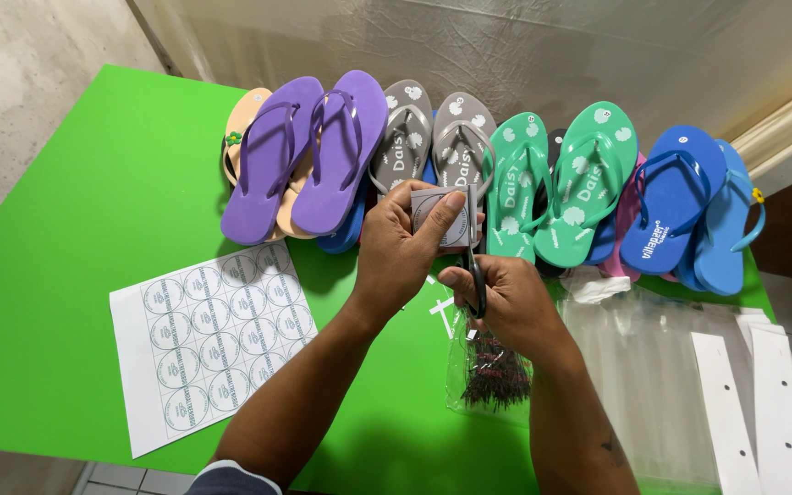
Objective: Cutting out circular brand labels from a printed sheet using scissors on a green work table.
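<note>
A bright green table fills most of the frame, set against a pale crinkled sheet on the wall at the top and bare grey concrete at the upper left. Across its far edge runs a row of flip-flops: purple at the left, then grey, green and blue toward the right. At the lower left lies a white sheet of round printed labels; its grid looks complete, apart from what the cut piece may account for. Clear plastic bags and white card strips sit at the lower right, and a small clear bag of dark fasteners lies centre bottom. At centre, the left hand pinches a small cut label piece, while the right hand grips scissors, blades raised against that piece. By the look of it, cutting has barely begun.
</note>
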